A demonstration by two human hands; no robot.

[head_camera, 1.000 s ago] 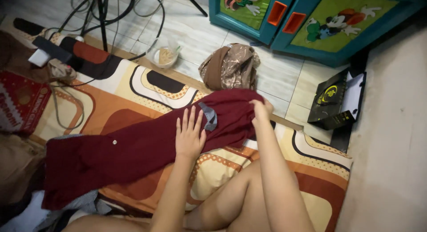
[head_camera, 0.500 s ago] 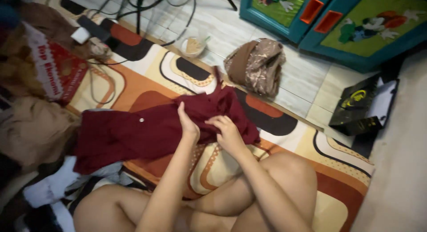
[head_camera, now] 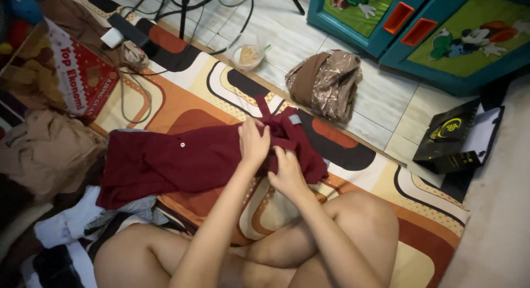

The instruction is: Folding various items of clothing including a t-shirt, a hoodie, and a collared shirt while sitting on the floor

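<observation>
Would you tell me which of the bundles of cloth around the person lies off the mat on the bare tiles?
The brown patterned bundle, beside the teal cabinet. The dark red garment under both hands and the tan heap do not lie on tile.

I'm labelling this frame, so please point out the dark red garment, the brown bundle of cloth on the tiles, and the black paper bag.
dark red garment (head_camera: pixel 165 161): head view, flat middle of the cloth.
brown bundle of cloth (head_camera: pixel 326 84): head view, its crumpled centre.
black paper bag (head_camera: pixel 448 139): head view, its black front face.

patterned mat (head_camera: pixel 182 108) on tiled floor (head_camera: pixel 381 97) carries maroon garment (head_camera: pixel 182 158); brown cloth bundle (head_camera: pixel 326 84) on tiles.
</observation>
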